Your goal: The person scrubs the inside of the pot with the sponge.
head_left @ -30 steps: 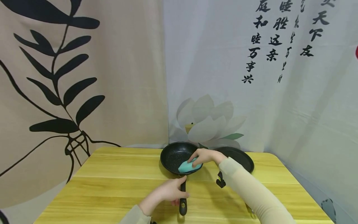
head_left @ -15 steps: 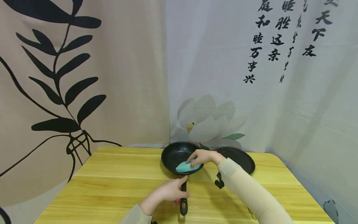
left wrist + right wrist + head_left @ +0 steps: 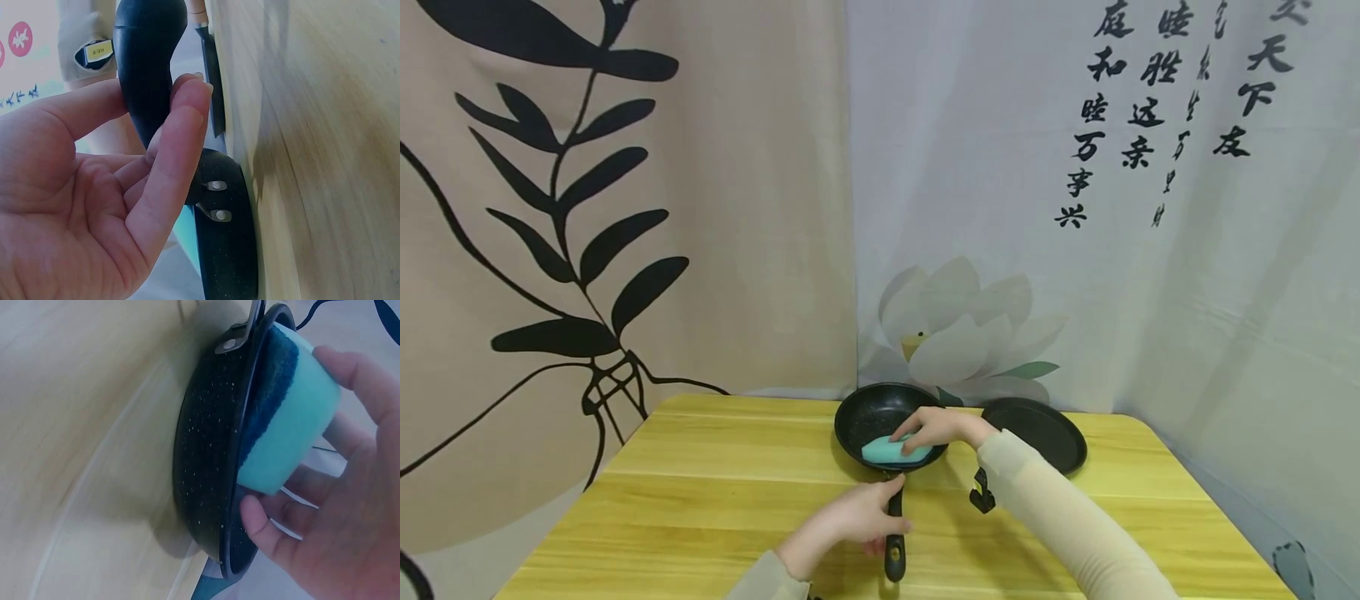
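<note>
head view: small black frying pan (image 3: 880, 421) sits on the yellow wooden table (image 3: 700, 500), near its far edge. my left hand (image 3: 853, 521) is wrapped round the pan handle (image 3: 892, 533), which points back toward me. my right hand (image 3: 936, 427) is inside the pan, fingers pinching a teal sponge (image 3: 891, 451) against the near part of the pan floor. a second black round pan (image 3: 1037, 421) lies just right of the frying pan, flatter looking, with its handle (image 3: 979, 493) partly behind my right sleeve (image 3: 1060, 517).

left wrist view adds what the head cam can't show: fingers (image 3: 178, 150) and thumb curl around the smooth, rounded black handle (image 3: 147, 69), clamped on it. two metal rivets (image 3: 215, 200) fix the handle to the pan wall (image 3: 228, 237), which is speckled matte black. wood grain of the table (image 3: 325, 156) reads clearly here.

right wrist view: sponge (image 3: 284, 425) is two-layer, a soft pale teal foam block with a dark blue scouring face, and the scouring face is pressed to the pan's inside. thumb (image 3: 269, 534) and fingertips (image 3: 356, 375) grip the foam from opposite sides. pan (image 3: 209, 456) outer wall is black with fine white flecks, rim curved and shallow. one rivet (image 3: 226, 345) is visible at the handle joint. the table (image 3: 75, 425) is blurred in this view.

behind the table: a printed cloth backdrop (image 3: 1075, 208) with a lotus and black calligraphy, and a beige panel (image 3: 625, 208) with black leaves to its left.
</note>
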The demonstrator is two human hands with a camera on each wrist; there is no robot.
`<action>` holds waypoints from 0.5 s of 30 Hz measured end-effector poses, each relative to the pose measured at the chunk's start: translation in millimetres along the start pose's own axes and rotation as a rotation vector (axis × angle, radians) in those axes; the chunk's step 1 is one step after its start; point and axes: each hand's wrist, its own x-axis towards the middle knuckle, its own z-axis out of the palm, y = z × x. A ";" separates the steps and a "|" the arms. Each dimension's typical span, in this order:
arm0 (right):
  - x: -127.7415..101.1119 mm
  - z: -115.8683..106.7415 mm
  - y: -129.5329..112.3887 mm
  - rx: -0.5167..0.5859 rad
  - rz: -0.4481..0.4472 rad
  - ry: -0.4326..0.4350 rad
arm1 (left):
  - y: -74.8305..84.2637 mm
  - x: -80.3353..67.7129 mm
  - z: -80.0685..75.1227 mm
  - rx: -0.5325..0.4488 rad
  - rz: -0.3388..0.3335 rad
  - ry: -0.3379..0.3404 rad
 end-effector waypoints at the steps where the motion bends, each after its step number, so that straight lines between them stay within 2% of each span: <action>1: 0.9 0.7 0.0 0.001 -0.006 -0.001 | 0.2 0.0 0.1 -0.002 -0.001 0.001; 15: 9.3 7.1 -4.4 -0.019 -0.021 0.020 | 3.6 -2.1 -0.6 -0.007 -0.012 0.000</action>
